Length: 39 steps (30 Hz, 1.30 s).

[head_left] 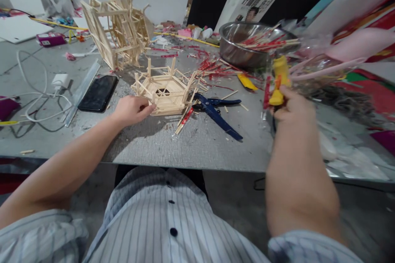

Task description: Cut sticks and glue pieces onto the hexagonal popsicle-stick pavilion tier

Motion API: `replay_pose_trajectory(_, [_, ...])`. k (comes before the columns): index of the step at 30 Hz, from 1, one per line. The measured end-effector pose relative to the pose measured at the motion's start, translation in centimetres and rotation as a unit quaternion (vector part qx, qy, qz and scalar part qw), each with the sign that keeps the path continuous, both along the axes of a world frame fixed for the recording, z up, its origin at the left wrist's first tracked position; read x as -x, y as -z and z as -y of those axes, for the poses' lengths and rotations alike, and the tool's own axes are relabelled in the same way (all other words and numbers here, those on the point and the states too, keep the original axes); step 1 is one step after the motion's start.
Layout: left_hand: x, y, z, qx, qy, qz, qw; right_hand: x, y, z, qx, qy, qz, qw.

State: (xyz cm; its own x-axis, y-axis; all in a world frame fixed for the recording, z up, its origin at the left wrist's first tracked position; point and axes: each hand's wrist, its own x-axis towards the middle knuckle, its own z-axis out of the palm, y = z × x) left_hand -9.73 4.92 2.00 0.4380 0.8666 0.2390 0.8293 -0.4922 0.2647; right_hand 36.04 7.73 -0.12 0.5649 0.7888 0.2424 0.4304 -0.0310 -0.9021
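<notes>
My left hand point(131, 109) rests on the grey table point(197, 144), its fingers curled against the near left edge of a small hexagonal model of wooden sticks point(165, 90). My right hand point(293, 104) is raised at the right and closed round a yellow tool, seemingly a glue gun point(279, 80), which is blurred by motion. Blue pliers point(217, 111) lie just right of the small model. A taller wooden stick structure point(119, 33) stands behind it.
A black phone point(98, 92), a metal ruler point(80, 92) and a white charger with cables point(60, 82) lie at the left. A steel bowl with sticks point(247, 43) sits at the back right amid red and wooden stick scraps. Clear plastic wrap covers the right side.
</notes>
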Motion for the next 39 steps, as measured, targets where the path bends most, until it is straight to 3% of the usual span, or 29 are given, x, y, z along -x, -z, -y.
replay_pose_trajectory(2, [0.0, 0.0, 0.0, -0.003, 0.0, 0.002, 1.0, 1.1, -1.3, 0.8, 0.013, 0.019, -0.193, 0.981])
replay_pose_trajectory(5, [-0.2, 0.0, 0.2, -0.001, -0.013, -0.01, 1.0, 3.2, -3.1, 1.6, -0.062, -0.057, -0.258, 0.962])
replay_pose_trajectory(8, [-0.4, -0.1, 0.2, 0.007, -0.019, -0.016, 1.0, 5.2, -3.9, 1.4, -0.099, -0.068, -0.237, 0.964])
replay_pose_trajectory(12, [-0.2, -0.2, 0.2, 0.006, -0.011, -0.009, 1.0, 6.7, -3.5, 0.8, -0.126, 0.011, -0.157, 0.979])
replay_pose_trajectory(14, [0.1, -0.4, 0.1, -0.01, -0.003, -0.006, 1.0, 6.7, -3.1, 1.0, -0.113, -0.025, -0.168, 0.979])
replay_pose_trajectory(18, [0.6, -1.8, 0.7, -0.099, 0.053, 0.011, 0.994, 6.2, -3.4, 2.2, -0.083, -0.16, -0.202, 0.963])
replay_pose_trajectory(22, [0.4, -3.5, 1.7, -0.149, 0.087, 0.018, 0.985, 6.9, -4.7, 2.9, -0.106, -0.127, -0.181, 0.969])
replay_pose_trajectory(26, [-0.1, -3.3, 2.0, -0.168, 0.104, 0.016, 0.98, 8.9, -6.3, 3.5, -0.124, -0.131, -0.157, 0.971])
replay_pose_trajectory(29, [-0.3, -2.1, 1.8, -0.141, 0.054, 0.002, 0.989, 10.7, -7.6, 4.4, -0.129, -0.199, -0.14, 0.961])
replay_pose_trajectory(34, [-0.7, -0.4, 1.3, 0.002, -0.027, 0.004, 1.0, 14.3, -9.4, 5.7, -0.062, -0.373, -0.099, 0.92])
replay_pose_trajectory(39, [-0.8, 0.0, 1.1, 0.044, -0.028, 0.068, 0.996, 17.3, -9.9, 5.5, 0.055, -0.428, 0.018, 0.902])
